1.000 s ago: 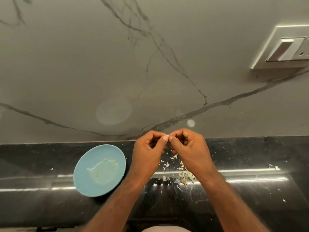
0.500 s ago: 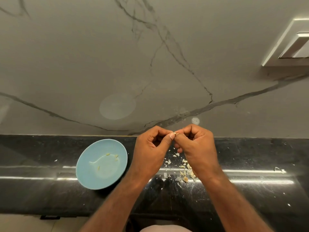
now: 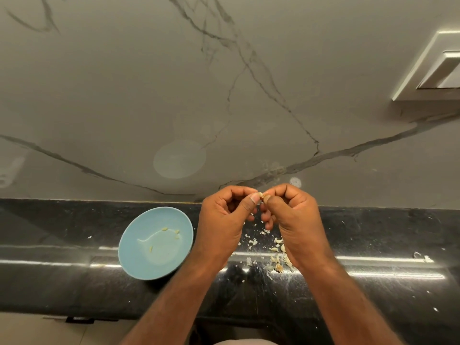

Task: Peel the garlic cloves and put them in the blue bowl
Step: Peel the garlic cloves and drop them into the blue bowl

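Observation:
My left hand and my right hand meet above the black counter, fingertips pinched together on one small garlic clove. Only a pale speck of the clove shows between the thumbs. The blue bowl sits on the counter just left of my left wrist, with a few small peeled cloves lying inside it. Under my right hand lies a scatter of garlic skins and cloves; which are peeled I cannot tell.
The black counter runs left to right, with a marble-veined wall behind it. A white switch plate is on the wall at the upper right. Small skin flecks dot the counter at the right.
Both hands stay pinched on the clove and have drifted slightly right and up in view as the camera shifted. The bowl's contents look the same.

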Motion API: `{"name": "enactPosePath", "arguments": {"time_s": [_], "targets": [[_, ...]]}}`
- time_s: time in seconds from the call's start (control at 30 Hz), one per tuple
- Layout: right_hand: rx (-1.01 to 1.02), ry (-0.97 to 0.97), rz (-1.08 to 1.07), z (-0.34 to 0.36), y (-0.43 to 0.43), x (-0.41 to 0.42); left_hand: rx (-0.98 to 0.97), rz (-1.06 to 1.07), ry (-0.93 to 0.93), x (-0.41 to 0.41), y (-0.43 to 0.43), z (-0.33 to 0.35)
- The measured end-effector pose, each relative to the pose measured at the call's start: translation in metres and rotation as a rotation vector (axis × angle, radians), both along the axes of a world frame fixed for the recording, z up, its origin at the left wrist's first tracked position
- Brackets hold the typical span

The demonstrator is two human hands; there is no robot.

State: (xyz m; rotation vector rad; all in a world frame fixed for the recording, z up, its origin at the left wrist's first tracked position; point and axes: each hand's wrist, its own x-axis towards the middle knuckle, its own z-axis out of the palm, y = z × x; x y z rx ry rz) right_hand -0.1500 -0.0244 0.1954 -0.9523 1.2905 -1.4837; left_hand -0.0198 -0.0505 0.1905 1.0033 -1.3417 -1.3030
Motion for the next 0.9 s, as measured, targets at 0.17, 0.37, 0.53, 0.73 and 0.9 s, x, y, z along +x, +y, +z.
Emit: {"name": "enactPosePath", "arguments": {"time_s": [0.17,0.37,0.53,0.73,0.9], "targets": [[-0.004,0.087,0.008,-0.002,0.000,-0.002,0.035,-0.020,-0.026,0.000,0.005,0.000],[0.028,0.154,0.025,-0.010,0.000,-0.002,0.276,0.037,0.105,-0.003,-0.001,-0.004],[0.035,0.248,-0.055,-0.013,-0.003,-0.013,0.480,0.010,0.316,-0.005,-0.005,-0.002],[-0.093,0.460,0.105,-0.012,-0.003,-0.014,0.521,0.000,0.306,-0.011,-0.007,-0.003],[-0.192,0.600,0.033,-0.015,-0.003,-0.014,0.521,-0.021,0.235,-0.010,-0.005,-0.005]]}}
